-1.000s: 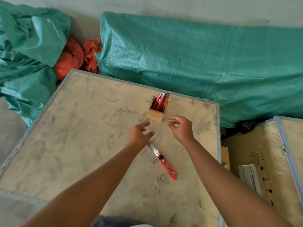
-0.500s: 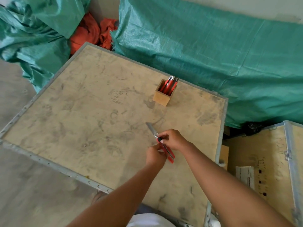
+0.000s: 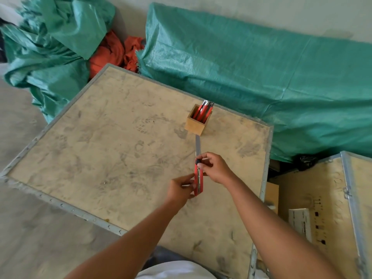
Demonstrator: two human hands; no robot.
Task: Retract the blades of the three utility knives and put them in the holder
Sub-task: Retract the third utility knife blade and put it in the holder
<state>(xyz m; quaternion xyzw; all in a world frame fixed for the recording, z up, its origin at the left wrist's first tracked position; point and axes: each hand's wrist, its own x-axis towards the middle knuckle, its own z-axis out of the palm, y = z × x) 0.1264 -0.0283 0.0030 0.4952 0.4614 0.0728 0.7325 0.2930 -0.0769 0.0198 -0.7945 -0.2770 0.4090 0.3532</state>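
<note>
Up comes the knife [image 3: 198, 178], now pointing at the holder [image 3: 196, 124]. Left hand [image 3: 181, 189] pinches its tail, right hand [image 3: 214, 168] grips the slider; blade out.

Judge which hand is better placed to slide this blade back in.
Right. The right hand already has fingertips on the black slider knob of the utility knife, whose blade points at the holder. The left hand grips the handle's rear, steadying it.
</note>
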